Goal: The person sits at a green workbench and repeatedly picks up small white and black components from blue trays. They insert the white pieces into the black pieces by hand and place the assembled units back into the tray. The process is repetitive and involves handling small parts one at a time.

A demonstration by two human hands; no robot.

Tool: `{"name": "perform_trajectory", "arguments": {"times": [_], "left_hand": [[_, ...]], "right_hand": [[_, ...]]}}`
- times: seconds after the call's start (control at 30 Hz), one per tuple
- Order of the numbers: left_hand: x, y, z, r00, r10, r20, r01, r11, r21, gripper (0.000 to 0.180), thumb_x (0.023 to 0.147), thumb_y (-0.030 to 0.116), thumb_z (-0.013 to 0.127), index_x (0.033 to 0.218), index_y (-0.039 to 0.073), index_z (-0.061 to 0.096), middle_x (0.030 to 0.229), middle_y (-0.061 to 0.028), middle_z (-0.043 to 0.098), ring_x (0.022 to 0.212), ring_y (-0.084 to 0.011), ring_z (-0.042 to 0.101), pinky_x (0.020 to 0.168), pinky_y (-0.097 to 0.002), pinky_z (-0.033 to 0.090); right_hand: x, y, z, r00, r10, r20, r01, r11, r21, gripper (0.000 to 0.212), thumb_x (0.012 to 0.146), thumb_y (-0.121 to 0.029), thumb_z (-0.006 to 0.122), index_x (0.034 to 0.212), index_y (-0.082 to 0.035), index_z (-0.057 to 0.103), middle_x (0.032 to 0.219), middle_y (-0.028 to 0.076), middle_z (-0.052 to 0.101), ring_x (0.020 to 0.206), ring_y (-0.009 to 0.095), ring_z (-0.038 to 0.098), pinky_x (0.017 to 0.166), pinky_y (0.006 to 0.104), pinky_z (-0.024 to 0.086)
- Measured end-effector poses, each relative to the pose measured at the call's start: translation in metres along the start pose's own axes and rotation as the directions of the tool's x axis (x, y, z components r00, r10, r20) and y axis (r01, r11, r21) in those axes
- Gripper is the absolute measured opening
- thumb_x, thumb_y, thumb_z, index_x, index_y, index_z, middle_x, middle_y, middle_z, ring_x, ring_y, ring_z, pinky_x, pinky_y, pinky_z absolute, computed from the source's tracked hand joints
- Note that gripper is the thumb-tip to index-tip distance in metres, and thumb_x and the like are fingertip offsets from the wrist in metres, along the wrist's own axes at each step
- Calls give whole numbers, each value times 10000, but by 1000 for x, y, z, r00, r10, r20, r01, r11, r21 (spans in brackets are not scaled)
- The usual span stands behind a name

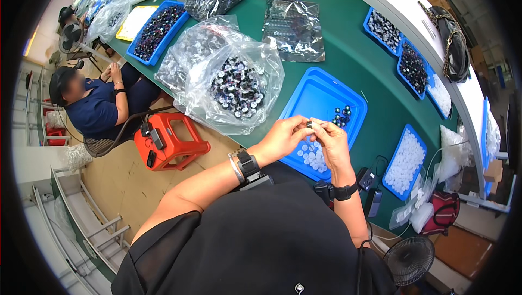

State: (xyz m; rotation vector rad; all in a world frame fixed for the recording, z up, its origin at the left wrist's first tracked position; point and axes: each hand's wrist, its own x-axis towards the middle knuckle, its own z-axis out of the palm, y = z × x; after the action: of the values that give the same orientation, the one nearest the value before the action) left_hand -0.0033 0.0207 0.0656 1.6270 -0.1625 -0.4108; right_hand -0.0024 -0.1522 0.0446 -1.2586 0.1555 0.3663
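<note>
My left hand [283, 138] and my right hand [333, 144] meet over a blue tray [312, 89]. Between their fingertips is a small dark piece [310, 125], mostly covered by the fingers, so its exact kind does not show. In the tray, dark shiny bead-like pieces [341, 115] lie to the right of my hands. Translucent white discs [312, 157] are spread at its near end, partly behind my right hand. To the left of the tray sits an open clear plastic bag [239, 85] of small dark and clear round pieces.
Blue trays of dark pieces [383, 30] line the right side below a white shelf. A tray of white pieces [405, 163] stands nearer. A flat dark plastic pack [293, 29] lies at the back. Left, a co-worker [92, 102] sits beyond a red stool [169, 140].
</note>
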Motion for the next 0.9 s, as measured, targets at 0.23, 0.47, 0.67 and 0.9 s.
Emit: {"name": "perform_trajectory", "arguments": {"times": [0.23,0.47,0.67,0.9], "left_hand": [[6,-15,7,987,-159,19,150,880,-450,228,923,220,586,1002,7,600,843,-46,627,740,-105,581,682,-251,493],[9,-41,5,876,-270,399,473,326,-818,176,947,259,532,919,108,617,799,43,604,679,-54,548,637,-236,474],[13,-57,10,828,-229,512,556,209,-805,196,936,323,543,966,143,614,838,62,607,729,-59,544,642,-226,464],[11,-47,24,805,-291,518,572,147,-807,242,905,375,584,937,137,613,771,62,596,688,-77,559,639,-224,470]], "right_hand": [[-3,-4,17,973,-200,-118,150,929,-337,195,894,-95,597,1052,1,658,903,47,594,753,103,519,689,231,429],[-8,-2,23,909,-406,93,373,695,-615,246,860,-84,601,1080,25,609,1026,108,600,922,193,573,822,301,451],[-9,-1,19,929,-359,86,308,627,-715,220,799,-100,669,978,14,613,838,115,631,759,240,605,702,338,467],[-9,8,2,736,-602,311,536,237,-810,191,767,-119,680,901,-2,611,714,128,586,665,307,569,599,399,430]]}}
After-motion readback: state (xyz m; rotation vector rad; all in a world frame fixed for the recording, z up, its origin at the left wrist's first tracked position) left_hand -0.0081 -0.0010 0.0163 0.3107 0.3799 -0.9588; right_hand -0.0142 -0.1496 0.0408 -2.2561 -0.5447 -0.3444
